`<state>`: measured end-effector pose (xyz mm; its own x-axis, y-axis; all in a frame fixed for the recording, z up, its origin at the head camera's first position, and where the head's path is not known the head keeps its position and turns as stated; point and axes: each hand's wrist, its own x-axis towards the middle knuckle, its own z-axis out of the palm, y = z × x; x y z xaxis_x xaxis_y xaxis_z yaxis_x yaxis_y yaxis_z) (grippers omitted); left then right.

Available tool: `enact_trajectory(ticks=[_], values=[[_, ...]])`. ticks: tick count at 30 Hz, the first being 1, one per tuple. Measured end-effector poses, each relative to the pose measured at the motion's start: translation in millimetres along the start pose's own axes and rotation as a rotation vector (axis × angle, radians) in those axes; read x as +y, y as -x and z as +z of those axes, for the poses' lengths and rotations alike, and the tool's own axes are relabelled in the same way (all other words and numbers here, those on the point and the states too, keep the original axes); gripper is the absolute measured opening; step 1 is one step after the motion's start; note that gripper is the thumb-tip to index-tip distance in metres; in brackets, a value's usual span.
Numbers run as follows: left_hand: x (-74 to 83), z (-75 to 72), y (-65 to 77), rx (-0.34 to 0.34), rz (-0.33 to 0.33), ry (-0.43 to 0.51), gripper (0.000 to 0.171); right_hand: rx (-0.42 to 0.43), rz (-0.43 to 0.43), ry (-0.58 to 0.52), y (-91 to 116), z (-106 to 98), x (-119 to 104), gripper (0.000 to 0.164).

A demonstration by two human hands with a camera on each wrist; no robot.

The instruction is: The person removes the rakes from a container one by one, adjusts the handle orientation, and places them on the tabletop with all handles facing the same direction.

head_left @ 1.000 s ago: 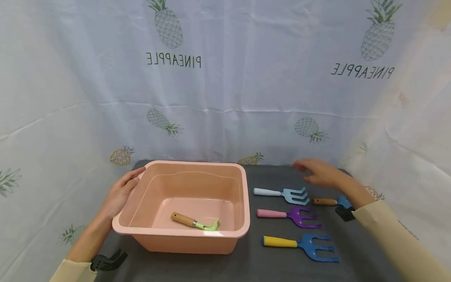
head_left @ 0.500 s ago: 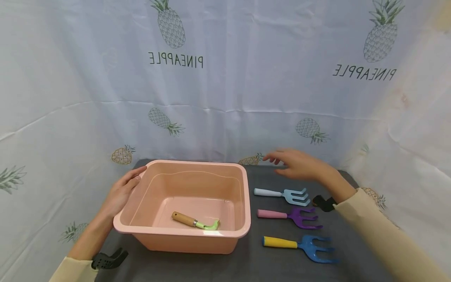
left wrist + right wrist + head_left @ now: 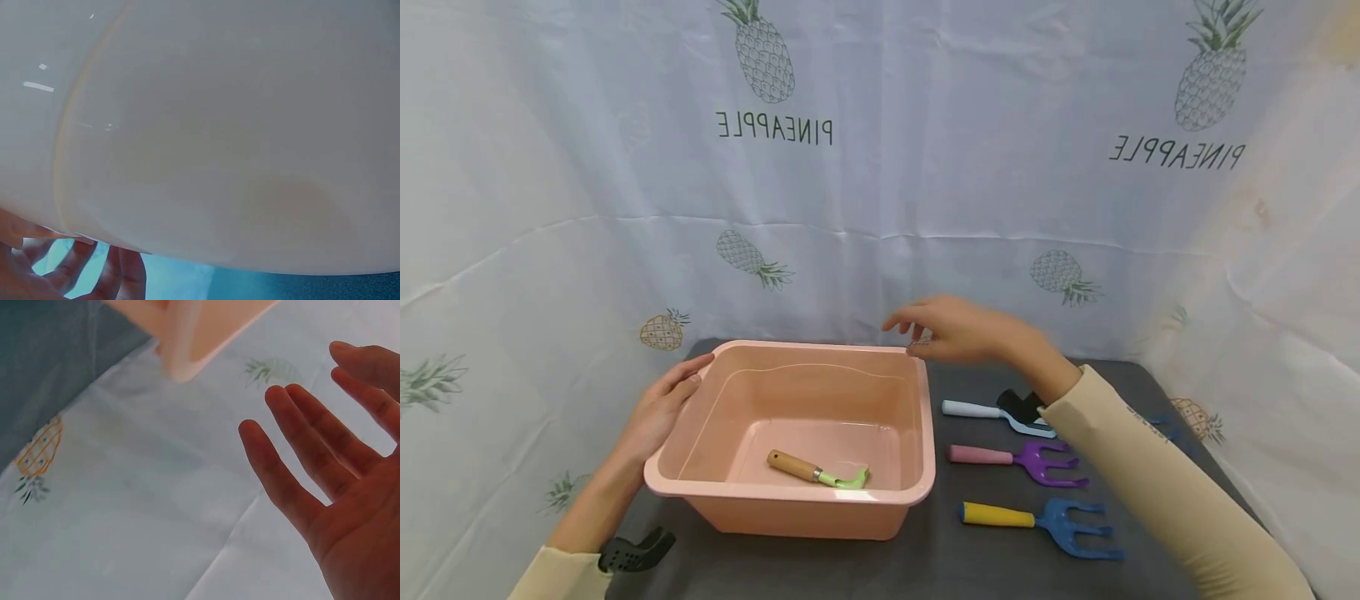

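A peach plastic basin point(image 3: 812, 521) stands on the dark table, with a wooden-handled garden tool point(image 3: 793, 466) with a light green curved head lying on its floor. My left hand point(image 3: 658, 412) grips the basin's left rim. In the left wrist view its fingers point(image 3: 129, 275) reach beneath the rim. My right hand point(image 3: 958, 332) hovers by the basin's back right corner and holds nothing. Its fingers are spread loosely in the right wrist view, apart from the basin's rim point(image 3: 181, 359).
Right of the basin lie a light blue hand rake point(image 3: 972, 409) with a white handle, a purple hand fork point(image 3: 981, 455) with a pink handle, and a blue hand fork point(image 3: 997, 515) with a yellow handle. A pineapple-print curtain point(image 3: 880, 167) hangs behind the table.
My right hand has moved left from above the right side of the table to the basin's back right corner. The right sleeve now covers the wooden-handled blue tool's handle. My left hand stays put.
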<state>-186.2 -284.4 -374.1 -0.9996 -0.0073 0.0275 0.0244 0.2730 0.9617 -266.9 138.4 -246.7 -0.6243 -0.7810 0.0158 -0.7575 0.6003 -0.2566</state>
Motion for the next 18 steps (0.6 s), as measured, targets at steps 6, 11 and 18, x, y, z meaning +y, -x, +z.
enact_trajectory(ticks=[6, 11, 18], values=[[-0.5, -0.6, -0.7, 0.010, 0.002, -0.042, 0.060, -0.050, -0.062, -0.024, -32.4, 8.3, -15.5, 0.037], [-0.9, -1.0, -0.2, 0.020, 0.027, -0.057, 0.060, -0.102, -0.116, -0.087, -58.1, 18.6, -22.9, 0.037], [0.1, -0.3, -1.5, 0.019, 0.040, -0.049, 0.060, -0.158, -0.138, -0.151, -88.2, 34.7, -35.4, 0.040]])
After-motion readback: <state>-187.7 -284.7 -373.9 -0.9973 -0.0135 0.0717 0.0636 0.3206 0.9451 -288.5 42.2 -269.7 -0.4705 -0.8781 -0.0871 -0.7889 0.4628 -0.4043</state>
